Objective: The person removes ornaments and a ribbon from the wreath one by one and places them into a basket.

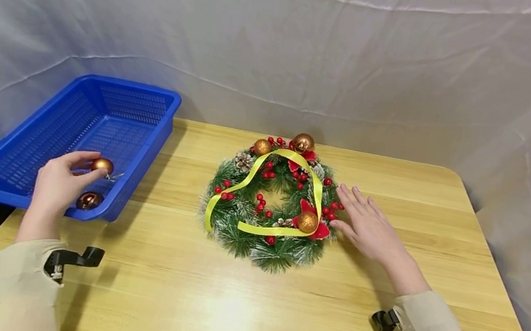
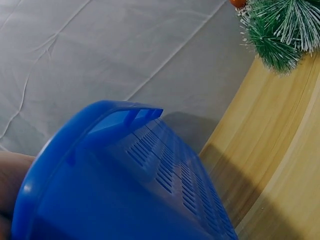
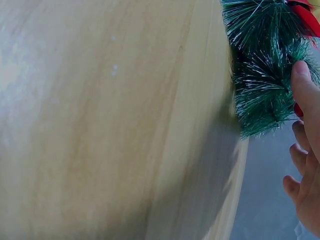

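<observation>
My left hand [image 1: 56,181] pinches a copper Christmas bauble [image 1: 102,165] between thumb and fingers, above the near end of the blue basket [image 1: 172,116]. A darker brown bauble [image 1: 89,200] lies in the basket just below. In the left wrist view the basket wall hides most of that hand. My right hand [image 1: 370,228] has its fingers extended and touches the right edge of the green wreath [image 1: 272,256]. The wreath carries red berries, pinecones, several baubles and red flowers. A yellow ribbon [image 1: 316,188] lies loosely looped across its top.
The wooden table [image 1: 232,311] bears the wreath near its middle, with the basket at the left edge. A grey cloth [image 1: 315,52] hangs behind the table and along its right side. Black camera mounts [image 1: 73,259] are strapped to both wrists.
</observation>
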A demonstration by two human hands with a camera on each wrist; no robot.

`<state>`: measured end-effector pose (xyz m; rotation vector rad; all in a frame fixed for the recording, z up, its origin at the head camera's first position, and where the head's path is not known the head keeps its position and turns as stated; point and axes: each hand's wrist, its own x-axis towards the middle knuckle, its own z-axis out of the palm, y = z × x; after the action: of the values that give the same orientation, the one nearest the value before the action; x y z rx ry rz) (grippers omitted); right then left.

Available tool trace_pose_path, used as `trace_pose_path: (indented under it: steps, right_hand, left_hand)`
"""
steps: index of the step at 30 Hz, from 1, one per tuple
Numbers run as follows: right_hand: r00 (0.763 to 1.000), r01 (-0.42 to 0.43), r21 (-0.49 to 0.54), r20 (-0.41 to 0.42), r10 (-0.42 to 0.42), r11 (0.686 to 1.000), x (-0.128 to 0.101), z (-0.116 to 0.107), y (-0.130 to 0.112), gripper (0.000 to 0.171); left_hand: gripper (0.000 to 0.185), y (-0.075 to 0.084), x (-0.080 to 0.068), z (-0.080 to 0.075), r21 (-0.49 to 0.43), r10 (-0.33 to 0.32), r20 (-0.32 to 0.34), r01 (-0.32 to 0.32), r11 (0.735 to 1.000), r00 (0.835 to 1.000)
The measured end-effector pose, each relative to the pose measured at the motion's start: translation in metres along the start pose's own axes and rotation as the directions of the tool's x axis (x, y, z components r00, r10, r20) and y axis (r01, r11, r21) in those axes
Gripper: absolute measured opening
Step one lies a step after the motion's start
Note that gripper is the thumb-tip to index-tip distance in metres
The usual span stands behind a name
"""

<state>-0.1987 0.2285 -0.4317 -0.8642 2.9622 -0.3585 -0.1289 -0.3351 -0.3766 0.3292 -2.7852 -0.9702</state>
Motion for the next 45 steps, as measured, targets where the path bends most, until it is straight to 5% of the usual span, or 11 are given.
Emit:
trace_pose_path:
  steps: [20, 25, 30, 35, 38, 42, 45]
  right_hand:
    - [1.0, -0.009, 0.04, 0.005, 0.009, 0.999, 0.0, 0.003, 0.0, 0.074]
    - [1.0, -0.011, 0.05, 0.006, 0.011, 0.999, 0.0, 0.003, 0.001, 0.074]
    - [1.0, -0.006, 0.058, 0.002, 0.006, 0.998, 0.0, 0.003, 0.002, 0.074]
    - [1.0, -0.01, 0.066, 0.006, 0.01, 0.998, -0.001, 0.003, 0.002, 0.074]
    - [1.0, -0.008, 0.07, 0.005, 0.007, 0.998, -0.001, 0.003, 0.002, 0.074]
    - [1.0, -0.002, 0.077, -0.001, 0.003, 0.997, -0.001, 0.004, 0.001, 0.074]
    - [1.0, 0.0, 0.085, -0.009, 0.0, 0.996, 0.0, 0.005, 0.0, 0.075]
  left_hand:
    - [0.055, -0.001, -0.001, 0.001, -0.018, -0.036, -0.019, 0.036, 0.999, 0.999]
    - [0.053, 0.004, -0.001, -0.001, -0.065, -0.031, -0.086, 0.026, 0.998, 0.996]
    - [0.051, 0.015, -0.001, -0.003, -0.097, -0.007, -0.116, -0.004, 0.995, 0.993]
    - [0.048, 0.046, 0.001, 0.006, -0.175, 0.051, -0.122, -0.072, 0.982, 0.991]
    - [0.042, 0.069, 0.006, 0.02, -0.312, 0.125, -0.139, -0.164, 0.936, 0.982]
    - [0.037, 0.099, 0.017, 0.049, -0.531, 0.251, -0.113, -0.272, 0.802, 0.961]
    - [0.037, 0.118, 0.026, 0.071, -0.592, 0.322, -0.064, -0.296, 0.75, 0.945]
